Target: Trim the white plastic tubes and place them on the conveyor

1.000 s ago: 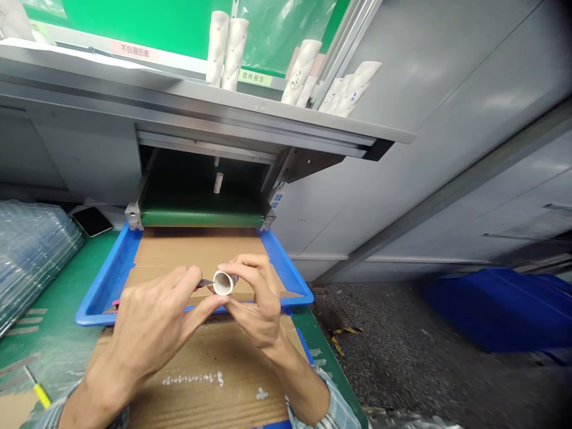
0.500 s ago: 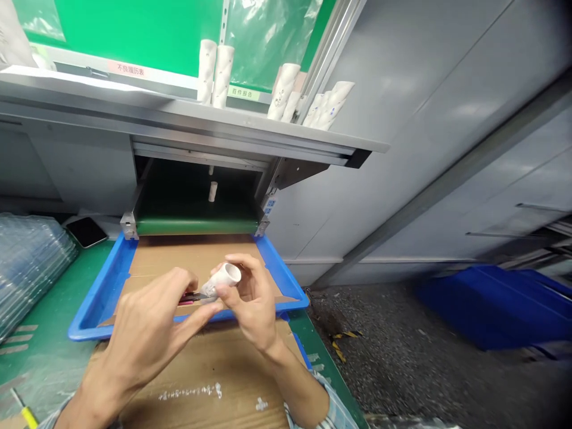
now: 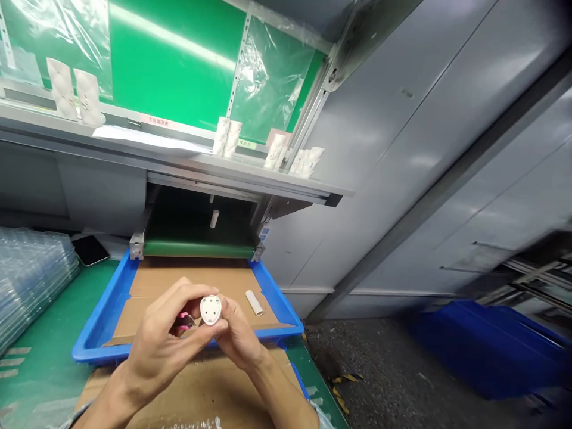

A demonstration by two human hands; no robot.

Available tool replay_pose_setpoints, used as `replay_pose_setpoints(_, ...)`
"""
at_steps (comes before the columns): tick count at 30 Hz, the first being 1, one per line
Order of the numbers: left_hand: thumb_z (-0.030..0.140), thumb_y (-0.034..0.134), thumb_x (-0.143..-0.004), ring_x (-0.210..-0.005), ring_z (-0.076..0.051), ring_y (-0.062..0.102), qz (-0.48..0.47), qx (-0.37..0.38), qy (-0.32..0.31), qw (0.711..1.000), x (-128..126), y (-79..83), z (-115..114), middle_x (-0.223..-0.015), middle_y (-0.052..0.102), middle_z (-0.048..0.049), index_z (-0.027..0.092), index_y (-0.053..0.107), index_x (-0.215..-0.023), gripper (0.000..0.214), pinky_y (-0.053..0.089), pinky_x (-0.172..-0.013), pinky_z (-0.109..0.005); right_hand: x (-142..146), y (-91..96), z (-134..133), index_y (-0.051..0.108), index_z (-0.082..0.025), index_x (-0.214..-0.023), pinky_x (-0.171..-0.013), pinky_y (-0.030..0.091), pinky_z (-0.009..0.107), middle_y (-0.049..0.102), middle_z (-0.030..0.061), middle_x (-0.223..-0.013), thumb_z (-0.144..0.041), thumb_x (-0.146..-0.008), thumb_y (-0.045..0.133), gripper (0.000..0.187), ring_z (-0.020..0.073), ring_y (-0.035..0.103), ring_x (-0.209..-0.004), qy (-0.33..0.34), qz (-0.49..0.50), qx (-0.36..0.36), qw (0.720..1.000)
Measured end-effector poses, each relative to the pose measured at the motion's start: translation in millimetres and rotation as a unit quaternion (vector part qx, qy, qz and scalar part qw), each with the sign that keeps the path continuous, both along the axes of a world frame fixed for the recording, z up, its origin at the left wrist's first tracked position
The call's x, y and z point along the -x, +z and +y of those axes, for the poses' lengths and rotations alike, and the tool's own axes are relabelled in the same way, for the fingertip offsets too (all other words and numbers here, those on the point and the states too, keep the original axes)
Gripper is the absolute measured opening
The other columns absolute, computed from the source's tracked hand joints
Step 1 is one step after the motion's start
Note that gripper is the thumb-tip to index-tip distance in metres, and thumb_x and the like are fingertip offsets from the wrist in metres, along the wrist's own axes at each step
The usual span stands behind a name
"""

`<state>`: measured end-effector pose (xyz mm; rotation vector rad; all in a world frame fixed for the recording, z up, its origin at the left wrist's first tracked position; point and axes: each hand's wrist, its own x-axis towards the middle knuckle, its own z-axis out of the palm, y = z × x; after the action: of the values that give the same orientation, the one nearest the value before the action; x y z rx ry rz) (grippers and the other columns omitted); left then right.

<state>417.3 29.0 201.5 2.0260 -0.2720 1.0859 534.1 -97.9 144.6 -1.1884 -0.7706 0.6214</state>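
Note:
My right hand [image 3: 236, 335] grips a white plastic tubular part [image 3: 211, 310], whose rounded end faces me. My left hand [image 3: 163, 333] rises beside it, with the thumb under the part, and holds a small pink-handled knife [image 3: 184, 322]. The blade is mostly hidden by my fingers. Both hands are above the blue tray [image 3: 105, 319], which is lined with brown cardboard [image 3: 187, 280]. A loose white plastic stick [image 3: 254, 302] lies on that cardboard, to the right of my right hand and apart from it.
Beyond the tray runs a green conveyor belt [image 3: 199, 249]. A metal shelf [image 3: 147, 143] above it carries several white tubular parts. A stack of clear plastic trays [image 3: 31, 274] and a phone [image 3: 90, 250] sit left. A blue crate [image 3: 482, 351] lies on the floor right.
The view has tilted upward, so everything sits lower in the frame. The white part has turned its end toward me. The loose white stick has appeared on the cardboard.

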Motion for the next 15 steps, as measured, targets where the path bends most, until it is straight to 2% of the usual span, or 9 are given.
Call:
replay_pose_setpoints(3,0.027,0.080,-0.095,-0.063,-0.010,0.054,-0.037,-0.006,-0.022,0.999,-0.3,-0.5,5.6,-0.081,0.061,0.0033,0.024,0.067,-0.117,0.026,0.045,-0.055,-0.020,-4.0,-2.5,1.5,0.056,-0.020,-0.081,-0.066,0.053,0.029,0.061,0.0014,-0.073,-0.084,-0.091,0.059,0.065,0.0149,0.056,-0.065,-0.038,-0.063,0.033,0.997)
replay_pose_setpoints(5,0.028,0.079,-0.096,-0.062,-0.010,0.053,-0.067,-0.019,-0.039,0.997,-0.7,0.0,8.8,-0.079,0.059,0.0032,0.022,0.067,-0.118,0.025,0.044,-0.054,-0.021,-12.0,3.6,-5.0,0.056,-0.021,-0.079,-0.068,0.055,0.030,0.064,0.0011,-0.074,-0.080,-0.093,0.061,0.060,0.0157,0.059,-0.066,-0.051,-0.098,0.054,0.992)
replay_pose_setpoints(8,0.028,0.076,-0.098,-0.061,-0.010,0.052,-0.098,-0.037,-0.049,0.993,1.5,3.4,12.8,-0.077,0.058,0.0030,0.020,0.065,-0.122,0.027,0.043,-0.053,-0.021,-37.1,25.0,-22.4,0.068,-0.021,-0.088,-0.089,0.058,0.036,0.076,0.0046,-0.092,-0.065,-0.096,0.068,0.045,0.0213,0.071,-0.086,-0.073,-0.189,0.118,0.972)
replay_pose_setpoints(9,0.028,0.076,-0.099,-0.061,-0.010,0.053,-0.104,-0.041,-0.049,0.992,3.0,5.1,13.6,-0.077,0.058,0.0028,0.020,0.065,-0.123,0.028,0.043,-0.053,-0.021,-50.0,34.0,-27.3,0.073,-0.022,-0.099,-0.099,0.056,0.038,0.078,0.0056,-0.104,-0.058,-0.096,0.072,0.035,0.0235,0.073,-0.099,-0.087,-0.235,0.157,0.955)
replay_pose_setpoints(10,0.028,0.075,-0.099,-0.062,-0.011,0.053,-0.111,-0.045,-0.051,0.992,4.8,6.8,14.2,-0.076,0.059,0.0024,0.019,0.065,-0.123,0.028,0.044,-0.053,-0.021,-65.3,42.9,-30.3,0.075,-0.026,-0.112,-0.108,0.053,0.040,0.078,0.0047,-0.118,-0.053,-0.096,0.073,0.032,0.0246,0.072,-0.110,-0.111,-0.307,0.216,0.920)
replay_pose_setpoints(11,0.028,0.075,-0.099,-0.062,-0.011,0.054,-0.117,-0.047,-0.053,0.991,6.7,8.5,14.4,-0.077,0.061,0.0017,0.019,0.064,-0.123,0.028,0.045,-0.053,-0.021,-82.9,51.0,-30.6,0.073,-0.028,-0.124,-0.115,0.049,0.044,0.076,0.0054,-0.130,-0.049,-0.094,0.076,0.037,0.0269,0.070,-0.120,-0.132,-0.342,0.252,0.896)
replay_pose_setpoints(13,0.029,0.075,-0.100,-0.064,-0.011,0.057,-0.128,-0.051,-0.054,0.989,10.4,11.7,13.9,-0.080,0.065,0.0001,0.019,0.063,-0.123,0.028,0.047,-0.054,-0.021,-122.8,63.3,-21.6,0.066,-0.026,-0.140,-0.122,0.043,0.049,0.068,0.0097,-0.146,-0.046,-0.095,0.075,0.049,0.0300,0.065,-0.133,-0.168,-0.362,0.285,0.871)
replay_pose_setpoints(15,0.029,0.075,-0.099,-0.066,-0.011,0.060,-0.132,-0.057,-0.053,0.988,13.5,14.5,13.0,-0.083,0.069,-0.0010,0.018,0.063,-0.123,0.029,0.050,-0.056,-0.021,-163.9,68.7,-1.4,0.058,-0.020,-0.149,-0.127,0.037,0.050,0.059,0.0167,-0.156,-0.044,-0.097,0.074,0.060,0.0327,0.056,-0.145,-0.208,-0.360,0.298,0.859)
